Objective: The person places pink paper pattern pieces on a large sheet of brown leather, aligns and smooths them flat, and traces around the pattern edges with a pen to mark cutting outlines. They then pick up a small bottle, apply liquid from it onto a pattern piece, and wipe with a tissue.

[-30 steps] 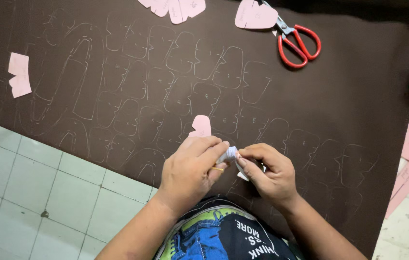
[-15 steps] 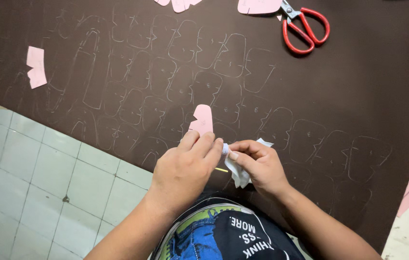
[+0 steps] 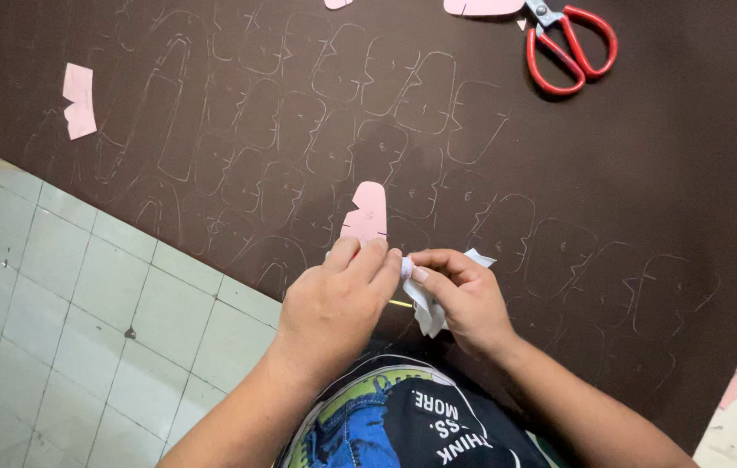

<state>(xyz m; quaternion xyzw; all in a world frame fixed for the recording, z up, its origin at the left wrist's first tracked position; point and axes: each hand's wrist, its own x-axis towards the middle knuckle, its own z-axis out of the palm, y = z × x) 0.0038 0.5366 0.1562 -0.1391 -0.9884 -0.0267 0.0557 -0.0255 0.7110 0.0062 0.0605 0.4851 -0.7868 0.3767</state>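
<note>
Both hands pinched a small white scrap over the brown sheet's near edge.

Your left hand (image 3: 334, 303) and right hand (image 3: 464, 299) gripped the white scrap (image 3: 427, 314) (light, limp, probably easily torn); edges looked best to pinch, below the pink template (image 3: 366, 212).

We find open brown sheet (image 3: 663, 173) to the right of our hands, with only traced outlines on it. Straight ahead a pink template (image 3: 366, 212) lies just beyond our left hand (image 3: 334, 303). Far right, red scissors (image 3: 570, 43) block the edge; far left, a pink scrap (image 3: 79, 100) lies well apart.
</note>
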